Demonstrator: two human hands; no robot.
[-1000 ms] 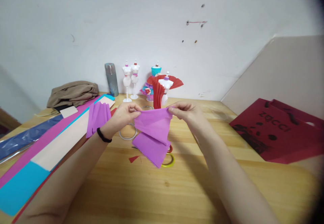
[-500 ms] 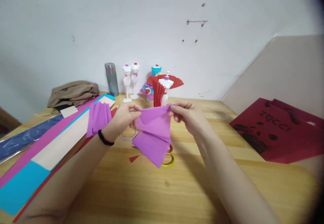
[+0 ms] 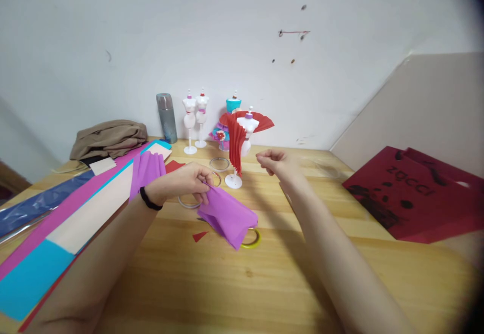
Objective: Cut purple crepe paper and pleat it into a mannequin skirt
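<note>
My left hand [image 3: 194,180] pinches one corner of a purple crepe paper piece [image 3: 229,215], which droops to the right over the table. Under the paper, the yellow handle of a pair of scissors [image 3: 251,239] sticks out; the rest is mostly hidden. My right hand [image 3: 273,161] is raised to the right of a small white mannequin [image 3: 247,128] dressed in pleated red paper [image 3: 236,142]. Its fingers are pressed together, and whether anything thin is between them cannot be made out. A red scrap [image 3: 199,236] lies near the purple paper.
Coloured paper sheets [image 3: 91,213] and pleated purple paper [image 3: 146,170] lie at the left, near a brown cloth [image 3: 109,140]. A grey flask [image 3: 167,118] and more mannequins [image 3: 189,117] stand by the wall. Wire rings [image 3: 219,163] lie mid-table. A red bag [image 3: 412,195] is at the right.
My right hand has let go of the purple paper, whose right side has dropped onto the table. My left hand has lowered slightly with its corner. The mannequin's base and a wire ring are now uncovered.
</note>
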